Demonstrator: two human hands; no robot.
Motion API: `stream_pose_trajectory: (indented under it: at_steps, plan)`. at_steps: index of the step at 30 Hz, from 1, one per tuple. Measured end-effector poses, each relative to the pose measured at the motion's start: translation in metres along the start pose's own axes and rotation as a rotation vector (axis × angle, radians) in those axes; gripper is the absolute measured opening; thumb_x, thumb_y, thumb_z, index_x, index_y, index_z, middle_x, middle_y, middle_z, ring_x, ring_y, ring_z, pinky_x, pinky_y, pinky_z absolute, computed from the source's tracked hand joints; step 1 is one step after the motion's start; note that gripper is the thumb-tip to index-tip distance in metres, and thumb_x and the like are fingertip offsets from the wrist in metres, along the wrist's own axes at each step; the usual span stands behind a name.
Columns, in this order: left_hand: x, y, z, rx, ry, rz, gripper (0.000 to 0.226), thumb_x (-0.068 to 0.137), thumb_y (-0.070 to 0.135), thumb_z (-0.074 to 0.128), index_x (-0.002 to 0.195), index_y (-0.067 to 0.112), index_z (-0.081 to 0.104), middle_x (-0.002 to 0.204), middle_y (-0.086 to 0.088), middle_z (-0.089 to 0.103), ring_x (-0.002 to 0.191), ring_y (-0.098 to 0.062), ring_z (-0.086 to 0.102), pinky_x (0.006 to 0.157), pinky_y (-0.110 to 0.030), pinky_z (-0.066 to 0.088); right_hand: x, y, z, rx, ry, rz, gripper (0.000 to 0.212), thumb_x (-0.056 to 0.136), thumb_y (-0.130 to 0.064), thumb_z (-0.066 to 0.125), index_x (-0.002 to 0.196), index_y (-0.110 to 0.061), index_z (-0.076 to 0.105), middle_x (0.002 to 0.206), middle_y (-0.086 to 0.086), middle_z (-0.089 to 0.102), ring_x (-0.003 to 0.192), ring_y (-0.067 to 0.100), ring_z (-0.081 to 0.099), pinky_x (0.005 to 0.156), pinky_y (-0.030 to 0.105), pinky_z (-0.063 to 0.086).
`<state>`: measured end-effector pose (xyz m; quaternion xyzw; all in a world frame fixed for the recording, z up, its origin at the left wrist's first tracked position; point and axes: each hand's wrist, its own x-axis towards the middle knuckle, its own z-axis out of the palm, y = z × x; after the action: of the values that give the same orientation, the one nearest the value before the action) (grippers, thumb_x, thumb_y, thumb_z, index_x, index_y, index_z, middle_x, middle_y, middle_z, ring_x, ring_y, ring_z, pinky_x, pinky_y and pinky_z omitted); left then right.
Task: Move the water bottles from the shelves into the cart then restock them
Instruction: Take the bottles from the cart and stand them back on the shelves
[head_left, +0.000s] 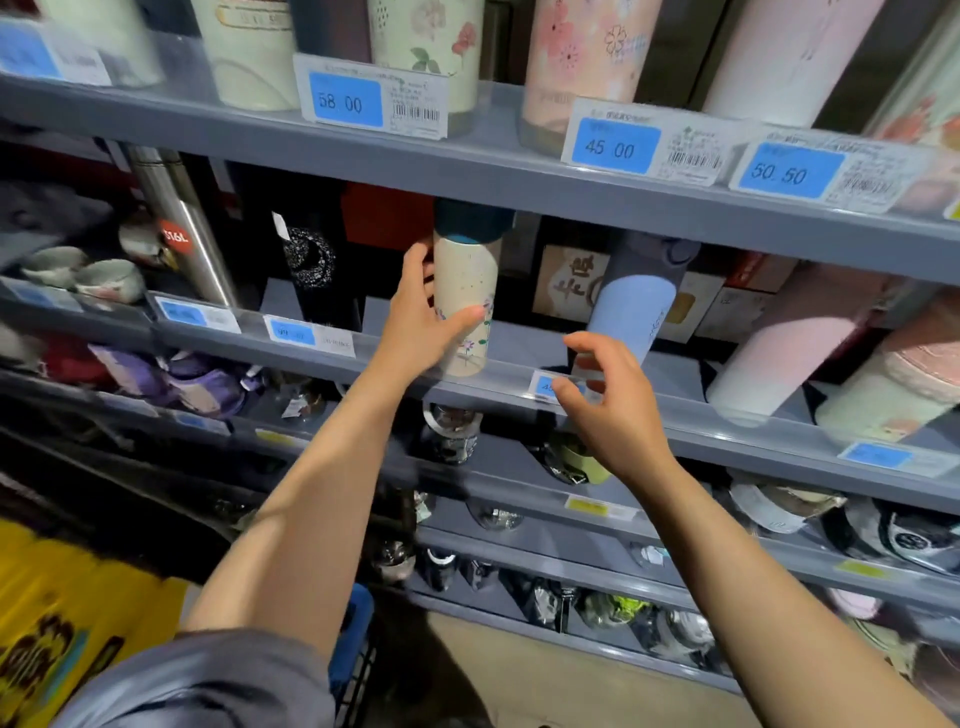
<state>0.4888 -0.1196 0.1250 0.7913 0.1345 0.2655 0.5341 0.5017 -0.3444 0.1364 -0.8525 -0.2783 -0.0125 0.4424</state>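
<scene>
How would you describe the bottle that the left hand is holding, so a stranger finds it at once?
Find the grey shelf carrying the blue 58.00, 45.00 and 50.50 price tags; look just beneath it. The cream bottle stands there in the left hand. Unlike the plain light-blue bottle beside it, it has small flowers and a dark teal cap.

The top-shelf bottles (582, 57) are cut off at the upper edge, caps out of sight. The cream bottle (465, 291) loses its cap behind the shelf lip. The small price tag (545, 387) is half covered by the right hand (608, 405). Lower-shelf goods (597, 608) blur into dark shapes. The blue cart (353, 639) barely shows behind the left arm.
</scene>
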Motion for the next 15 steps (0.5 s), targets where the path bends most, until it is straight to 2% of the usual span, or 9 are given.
stream_pose_trajectory:
  at_steps: [2,5,10,12,15]
  plan:
    - [-0.002,-0.001,0.002,-0.015,0.02,-0.007,0.095,0.073,0.028,0.078,0.145,0.016,0.018,0.142,-0.009,0.039,0.125,-0.017,0.046,0.098,-0.041,0.048,0.002,-0.001,0.002,0.013,-0.004,-0.006,0.04,0.091,-0.017,0.059,0.129,-0.023,0.051,0.124,-0.01,0.048,0.11,0.007,0.047,0.087,0.021,0.035]
    - [-0.006,0.0,0.008,0.028,0.077,0.004,0.088,0.079,0.024,0.074,0.147,0.015,0.018,0.146,-0.007,0.036,0.13,-0.016,0.039,0.101,-0.03,0.041,0.014,-0.012,0.007,0.011,-0.007,-0.031,0.041,0.091,-0.019,0.059,0.13,-0.024,0.049,0.127,-0.009,0.048,0.109,0.005,0.046,0.087,0.02,0.035]
    - [-0.01,0.002,0.015,0.185,0.155,0.043,0.09,0.078,0.034,0.073,0.147,0.016,0.018,0.146,-0.008,0.026,0.133,-0.022,0.031,0.108,-0.042,0.033,0.033,-0.035,0.017,0.013,-0.012,-0.086,0.045,0.09,-0.019,0.062,0.132,-0.024,0.047,0.132,-0.005,0.047,0.115,0.008,0.046,0.094,0.025,0.04]
    - [-0.015,0.009,0.026,0.202,0.264,0.014,0.101,0.072,0.042,0.076,0.148,0.02,0.014,0.145,-0.007,0.024,0.132,-0.024,0.031,0.106,-0.04,0.034,0.035,-0.041,0.022,0.032,-0.014,-0.086,0.045,0.09,-0.017,0.062,0.132,-0.024,0.047,0.131,-0.005,0.047,0.114,0.007,0.046,0.094,0.024,0.04]
    - [-0.019,0.02,0.046,0.253,0.524,-0.043,0.104,0.062,0.051,0.078,0.146,0.023,0.022,0.139,-0.006,0.034,0.126,-0.025,0.036,0.099,-0.044,0.039,0.032,-0.044,0.028,0.068,-0.023,-0.091,0.043,0.087,-0.013,0.063,0.125,-0.026,0.049,0.123,-0.005,0.047,0.109,0.005,0.045,0.09,0.021,0.039]
